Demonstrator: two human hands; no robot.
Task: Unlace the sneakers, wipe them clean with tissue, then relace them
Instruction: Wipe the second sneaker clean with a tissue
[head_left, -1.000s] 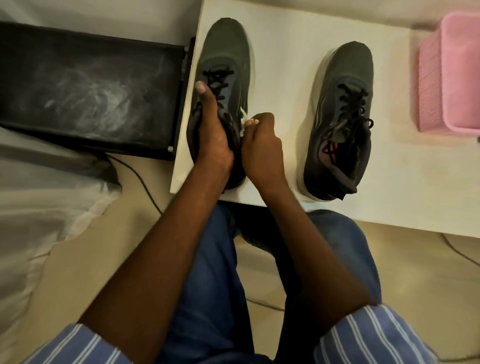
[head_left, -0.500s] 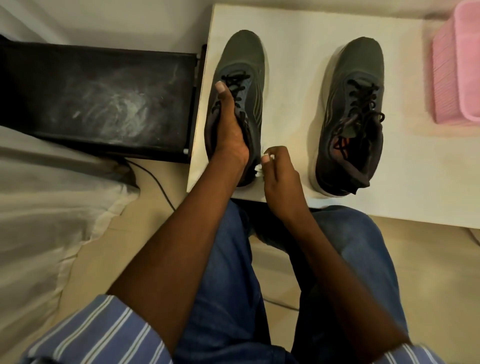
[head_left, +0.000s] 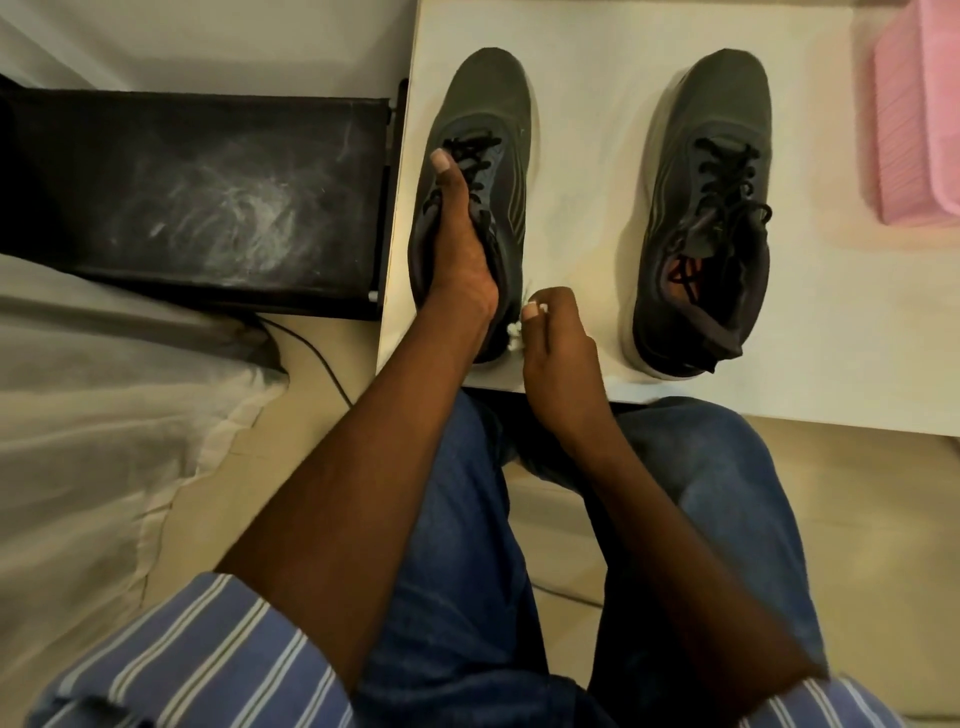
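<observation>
Two dark grey sneakers with black laces stand on a white table (head_left: 587, 171), toes pointing away from me. My left hand (head_left: 460, 244) grips the left sneaker (head_left: 485, 119) over its opening and tongue, thumb stretched up along the laces. My right hand (head_left: 558, 343) pinches a small wad of white tissue (head_left: 514, 330) and holds it against the heel of that sneaker, near the table's front edge. The right sneaker (head_left: 711, 171) stands alone, laced, with its collar open and a red lining showing.
A pink plastic basket (head_left: 914, 130) sits at the table's far right. A black box-like unit (head_left: 197, 197) stands left of the table, with a black cable (head_left: 322, 353) on the floor. Pale bedding (head_left: 104, 415) lies at left. My jeans-clad knees are under the table's edge.
My right hand slid with the tissue from the middle of the left sneaker's side back down to its heel. My left hand kept its grip on the sneaker.
</observation>
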